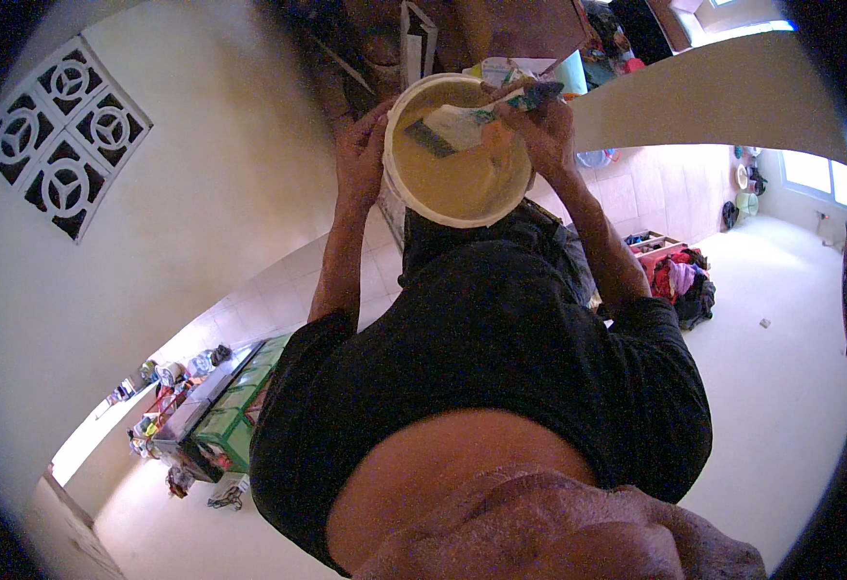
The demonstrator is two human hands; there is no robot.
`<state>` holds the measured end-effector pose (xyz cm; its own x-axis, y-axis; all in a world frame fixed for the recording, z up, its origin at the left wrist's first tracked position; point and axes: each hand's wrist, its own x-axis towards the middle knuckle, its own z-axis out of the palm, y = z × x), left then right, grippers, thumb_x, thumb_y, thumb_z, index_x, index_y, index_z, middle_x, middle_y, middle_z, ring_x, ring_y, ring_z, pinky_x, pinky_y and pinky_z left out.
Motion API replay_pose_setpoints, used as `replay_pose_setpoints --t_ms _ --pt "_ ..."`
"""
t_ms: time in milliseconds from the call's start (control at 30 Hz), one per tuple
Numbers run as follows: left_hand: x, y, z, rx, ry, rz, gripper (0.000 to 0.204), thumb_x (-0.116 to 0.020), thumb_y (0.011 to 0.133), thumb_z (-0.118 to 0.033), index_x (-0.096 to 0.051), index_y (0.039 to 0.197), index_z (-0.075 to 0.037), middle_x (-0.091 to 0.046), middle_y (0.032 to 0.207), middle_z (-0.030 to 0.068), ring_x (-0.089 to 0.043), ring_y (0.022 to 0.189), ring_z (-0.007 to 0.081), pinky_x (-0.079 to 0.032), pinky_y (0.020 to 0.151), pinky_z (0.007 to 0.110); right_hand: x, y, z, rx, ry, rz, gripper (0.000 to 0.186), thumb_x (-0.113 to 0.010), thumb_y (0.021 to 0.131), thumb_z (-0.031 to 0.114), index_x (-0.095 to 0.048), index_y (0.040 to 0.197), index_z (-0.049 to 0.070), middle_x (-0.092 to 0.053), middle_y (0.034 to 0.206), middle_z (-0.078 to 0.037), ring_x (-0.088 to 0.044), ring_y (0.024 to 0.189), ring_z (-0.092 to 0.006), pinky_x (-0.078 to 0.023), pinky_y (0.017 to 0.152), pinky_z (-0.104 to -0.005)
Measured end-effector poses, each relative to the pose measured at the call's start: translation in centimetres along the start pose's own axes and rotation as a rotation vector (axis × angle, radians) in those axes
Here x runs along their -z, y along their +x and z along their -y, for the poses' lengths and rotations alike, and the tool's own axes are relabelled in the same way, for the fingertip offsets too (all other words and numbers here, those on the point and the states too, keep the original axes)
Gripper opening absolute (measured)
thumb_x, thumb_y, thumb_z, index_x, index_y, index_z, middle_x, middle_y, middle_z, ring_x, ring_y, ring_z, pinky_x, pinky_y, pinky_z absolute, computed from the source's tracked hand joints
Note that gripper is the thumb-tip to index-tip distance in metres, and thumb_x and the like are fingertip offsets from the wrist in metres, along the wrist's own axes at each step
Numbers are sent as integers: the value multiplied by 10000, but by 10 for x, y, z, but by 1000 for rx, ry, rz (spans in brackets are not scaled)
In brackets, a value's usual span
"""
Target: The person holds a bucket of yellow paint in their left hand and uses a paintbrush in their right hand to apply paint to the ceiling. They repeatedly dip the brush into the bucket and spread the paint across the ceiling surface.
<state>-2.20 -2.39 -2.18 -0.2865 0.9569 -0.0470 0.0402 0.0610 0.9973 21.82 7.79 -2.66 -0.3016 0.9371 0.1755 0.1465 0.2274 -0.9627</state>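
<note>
One paintbrush (pixel 459 127), gripped by right hand (pixel 545 130), inside paint bucket (pixel 460 221); left hand (pixel 361 150), fingers holding bucket's left side. Hazard: loosened left grip could tip bucket, spilling paint (pixel 451 186).

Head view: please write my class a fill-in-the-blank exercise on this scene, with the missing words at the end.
The flat tool is held in the person's ____ hand.
The ____ hand, without the tool, touches the bucket.
The person's shirt is ____.
The openwork wall panel is toward the picture's upper ____ corner.
Missing words: right; left; black; left.
</note>
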Motion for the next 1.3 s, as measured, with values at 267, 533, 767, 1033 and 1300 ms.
replay_pose_setpoints --t_ms 267,533,767,1033,1300 --pt "0 -7 42 281 -152 -8 529 -499 947 -441 -555 1258 -17 -596 1222 139 -503 1187 247 -324 1059 382 4 -16 6 -60 -174 -20 278 -714 786 194 -644 995 26 -675 889 -126 -622 803 -238 -499 724 -382" --pt "25 -5 192 120 -141 92 446 -540 920 -352 -579 1199 -7 -639 1163 135 -594 1044 252 -434 956 368 -1 -7 -32 2 97 -74 218 -701 760 69 -640 967 39 -673 868 -72 -605 834 -201 -482 780 -346" --pt "-4 -39 149 12 109 104 561 -709 789 -214 -527 1293 -45 -577 1287 137 -536 1200 255 -392 1043 362 4 -12 -13 -73 165 21 177 -610 822 0 -583 997 -15 -652 1092 -193 -594 1106 -258 -440 954 -383" --pt "3 -25 125 148 -852 171 597 -372 933 -492 -424 1393 -114 -483 1395 92 -478 1256 264 -368 1065 466 2 1 27 191 26 -18 270 -740 759 100 -620 997 53 -667 951 -89 -610 897 -231 -475 820 -371" --pt "-11 -26 27 96 -969 364 753 -365 874 -699 -443 1394 -160 -484 1398 102 -460 1271 316 -319 1079 549 11 30 74 211 118 54 216 -730 763 122 -645 959 92 -689 932 -71 -628 877 -207 -484 807 -349"
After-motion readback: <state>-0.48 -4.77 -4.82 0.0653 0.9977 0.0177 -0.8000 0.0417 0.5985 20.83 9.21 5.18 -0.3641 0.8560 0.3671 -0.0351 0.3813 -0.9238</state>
